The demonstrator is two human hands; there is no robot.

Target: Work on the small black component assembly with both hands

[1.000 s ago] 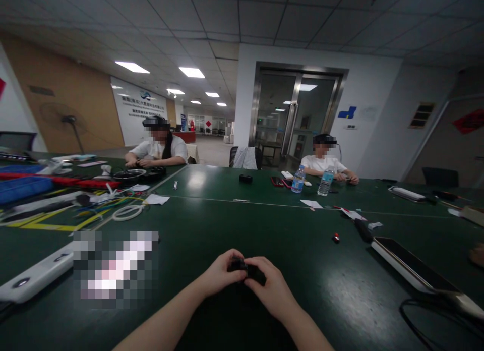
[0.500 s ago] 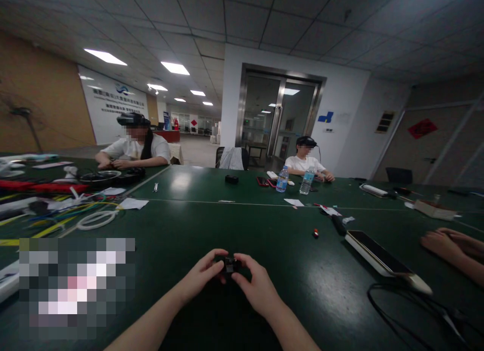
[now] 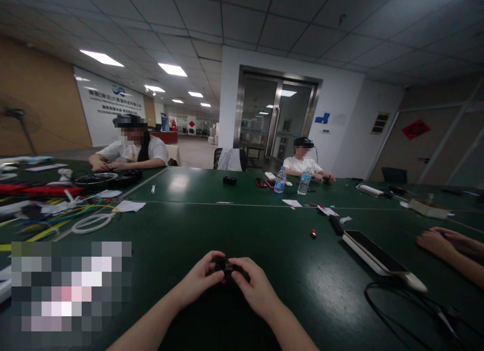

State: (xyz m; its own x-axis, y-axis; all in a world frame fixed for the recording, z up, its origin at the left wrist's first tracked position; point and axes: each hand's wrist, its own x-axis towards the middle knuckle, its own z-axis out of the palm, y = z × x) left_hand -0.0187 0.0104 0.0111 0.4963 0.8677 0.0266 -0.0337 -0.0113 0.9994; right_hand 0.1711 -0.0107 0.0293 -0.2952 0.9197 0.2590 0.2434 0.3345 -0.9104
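Observation:
Just above the dark green table [image 3: 181,215], a small black object [image 3: 227,267] sits between my two hands. It looks boxy, but its kind is too small and dark to make out. My left hand [image 3: 204,274] grips its left side, thumb below and fingers curled over the top. From the right, my right hand [image 3: 250,278] pinches it in the same way. Fingers cover part of the object on both sides.
Cables [image 3: 91,222] and a red strip crowd the left. A white device with a dark screen [image 3: 378,252] and a black cable [image 3: 378,308] lie right, near another person's hands [image 3: 438,242]. Water bottles [image 3: 280,180] stand farther back. Two people sit across the table.
The black object has turned a little between my fingers, and my left thumb has shifted along its lower edge. The whole view has swung slightly to the right.

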